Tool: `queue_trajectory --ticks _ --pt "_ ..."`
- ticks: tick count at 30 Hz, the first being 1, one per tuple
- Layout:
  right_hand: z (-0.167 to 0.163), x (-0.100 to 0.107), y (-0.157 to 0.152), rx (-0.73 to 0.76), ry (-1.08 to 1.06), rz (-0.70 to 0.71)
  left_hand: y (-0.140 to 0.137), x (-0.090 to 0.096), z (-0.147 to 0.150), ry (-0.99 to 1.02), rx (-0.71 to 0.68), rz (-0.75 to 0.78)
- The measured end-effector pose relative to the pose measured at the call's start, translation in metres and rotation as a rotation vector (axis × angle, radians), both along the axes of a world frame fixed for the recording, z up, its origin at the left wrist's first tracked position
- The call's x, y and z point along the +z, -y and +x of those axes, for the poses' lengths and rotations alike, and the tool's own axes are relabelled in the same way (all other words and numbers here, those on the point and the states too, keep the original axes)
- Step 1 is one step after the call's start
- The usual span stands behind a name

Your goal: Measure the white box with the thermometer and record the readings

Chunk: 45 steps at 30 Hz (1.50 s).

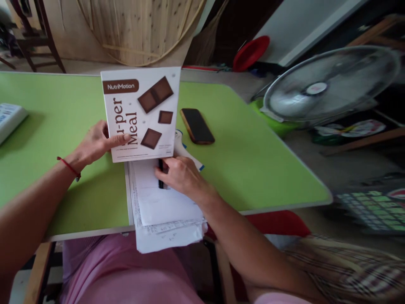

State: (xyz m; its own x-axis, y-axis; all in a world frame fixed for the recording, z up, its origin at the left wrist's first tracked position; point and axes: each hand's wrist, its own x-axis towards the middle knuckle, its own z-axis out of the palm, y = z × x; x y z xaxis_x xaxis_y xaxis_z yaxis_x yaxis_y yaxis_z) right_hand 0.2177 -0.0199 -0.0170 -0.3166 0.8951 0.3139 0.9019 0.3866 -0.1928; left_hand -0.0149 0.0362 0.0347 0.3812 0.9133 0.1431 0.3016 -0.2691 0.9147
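A white NutriMotion box (126, 112) with pictures of chocolate pieces stands tilted up over the green table. My left hand (95, 141) grips its lower left side, thumb across the front and the other fingers behind. Just under the box's bottom edge, my right hand (182, 175) is closed around a dark, slim object (161, 181), perhaps a pen; part of it is hidden by the fingers. Beneath that hand lies a stack of papers (171, 211), some with handwriting, reaching over the table's near edge. Part of a white and blue item (186, 154) shows behind the right hand.
A dark phone (198, 126) lies on the green table (253, 169), right of the box. At the far left is a white object (11, 120). Beyond the table's right end stand a fan (316, 88) and a red basin (251, 52). A wooden chair (38, 38) is at the back left.
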Motion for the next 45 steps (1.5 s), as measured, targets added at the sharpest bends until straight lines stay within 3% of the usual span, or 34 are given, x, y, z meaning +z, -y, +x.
queue_trajectory --ticks 5,9,12,14,16,18,20,22,25,27,31,35,45 --pt "0.005 0.011 0.005 0.019 -0.027 0.056 -0.006 0.002 -0.008 -0.016 -0.064 -0.075" --pt "0.014 0.025 0.004 -0.231 0.028 0.133 -0.004 0.009 -0.008 -0.024 -0.169 -0.067" --pt "0.024 0.022 -0.007 -0.382 0.070 0.016 -0.004 0.011 -0.008 -0.046 -0.166 -0.060" --pt "0.032 0.014 -0.017 -0.389 0.033 -0.131 -0.004 0.011 -0.008 -0.044 -0.154 -0.061" --pt "0.038 0.007 -0.025 -0.362 -0.073 -0.217 -0.005 0.009 -0.009 -0.032 -0.156 -0.068" --pt "0.042 0.007 -0.027 -0.370 -0.255 -0.183 -0.007 0.007 -0.010 -0.031 -0.152 -0.082" --pt "0.040 0.018 -0.021 -0.369 -0.521 -0.103 -0.008 0.005 -0.010 -0.037 -0.138 -0.090" --pt "0.030 0.036 -0.007 -0.275 -0.858 -0.103 -0.008 0.004 -0.011 -0.037 -0.122 -0.091" --pt "0.004 0.061 0.023 -0.059 -1.327 -0.386 -0.008 0.004 -0.010 -0.025 -0.123 -0.091" --pt "-0.016 0.065 0.041 -0.008 -1.460 -0.594 -0.007 0.005 -0.009 -0.018 -0.142 -0.093" --pt "-0.044 0.049 0.058 -0.035 -1.590 -0.717 -0.005 0.007 -0.008 -0.034 -0.147 -0.085" --pt "-0.053 0.035 0.054 -0.062 -1.668 -0.720 -0.006 0.006 -0.009 -0.038 -0.160 -0.094" --pt "-0.058 0.022 0.046 -0.069 -1.654 -0.668 -0.006 0.004 -0.009 -0.064 -0.095 -0.080"
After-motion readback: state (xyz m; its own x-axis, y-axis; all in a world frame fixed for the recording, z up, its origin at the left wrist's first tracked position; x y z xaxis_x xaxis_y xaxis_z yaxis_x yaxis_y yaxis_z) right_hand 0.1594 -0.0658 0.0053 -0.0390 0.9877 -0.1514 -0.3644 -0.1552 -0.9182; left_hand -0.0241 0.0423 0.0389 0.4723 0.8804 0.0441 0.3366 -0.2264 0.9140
